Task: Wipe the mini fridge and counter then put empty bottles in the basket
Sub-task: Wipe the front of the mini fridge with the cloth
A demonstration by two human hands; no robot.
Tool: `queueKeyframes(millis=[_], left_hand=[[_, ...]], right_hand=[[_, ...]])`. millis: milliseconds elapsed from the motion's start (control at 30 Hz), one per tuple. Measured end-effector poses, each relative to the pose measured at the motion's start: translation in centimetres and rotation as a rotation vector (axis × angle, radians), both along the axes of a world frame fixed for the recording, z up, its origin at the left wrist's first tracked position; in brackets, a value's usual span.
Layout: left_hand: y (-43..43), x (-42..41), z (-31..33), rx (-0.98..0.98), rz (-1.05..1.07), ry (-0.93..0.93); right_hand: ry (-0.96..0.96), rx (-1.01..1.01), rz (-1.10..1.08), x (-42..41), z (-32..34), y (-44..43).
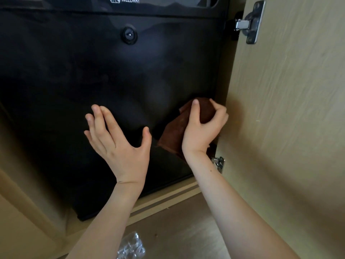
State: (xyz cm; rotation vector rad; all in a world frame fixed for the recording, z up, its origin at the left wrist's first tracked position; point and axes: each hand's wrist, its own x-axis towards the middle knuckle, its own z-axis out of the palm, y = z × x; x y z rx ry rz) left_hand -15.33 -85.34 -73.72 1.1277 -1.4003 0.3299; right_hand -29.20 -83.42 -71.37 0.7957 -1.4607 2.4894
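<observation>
A black mini fridge (89,71) with a round lock fills the cabinet opening in front of me. My right hand (201,128) grips a brown cloth (173,133) and presses it against the fridge door near its lower right edge. My left hand (119,144) is spread open with fingers apart, flat near the door's lower middle, holding nothing. A crumpled clear plastic bottle (132,246) lies on the floor at the bottom of the view.
The open wooden cabinet door (289,109) stands at the right on two metal hinges (250,21). A wooden cabinet frame (168,199) runs below the fridge. Wood-look floor (177,230) lies beneath my arms.
</observation>
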Motion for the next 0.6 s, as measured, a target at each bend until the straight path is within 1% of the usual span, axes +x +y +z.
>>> queueKeyframes(millis=[67, 100, 167, 267, 333, 433, 600], left_hand=[[-0.1, 0.1, -0.1, -0.001, -0.006, -0.003], [-0.1, 0.1, -0.1, 0.000, -0.012, -0.004], [-0.1, 0.2, -0.1, 0.002, -0.022, -0.002], [0.2, 0.3, 0.1, 0.005, -0.022, 0.001], [0.4, 0.2, 0.2, 0.017, -0.019, 0.002], [0.7, 0.1, 0.4, 0.042, -0.023, 0.001], [0.6, 0.3, 0.3, 0.042, -0.024, -0.016]], right_hand=[[0.105, -0.024, -0.019, -0.5, 0.8, -0.3], [0.119, -0.026, -0.028, -0.5, 0.3, -0.3], [0.083, -0.008, -0.038, -0.2, -1.6, -0.2], [-0.023, 0.052, -0.045, 0.1, -4.6, 0.3], [-0.070, 0.084, -0.022, 0.0, -5.1, 0.6], [-0.102, 0.071, -0.004, -0.4, -3.4, 0.7], [0.028, 0.000, 0.000, -0.7, 1.3, 0.0]])
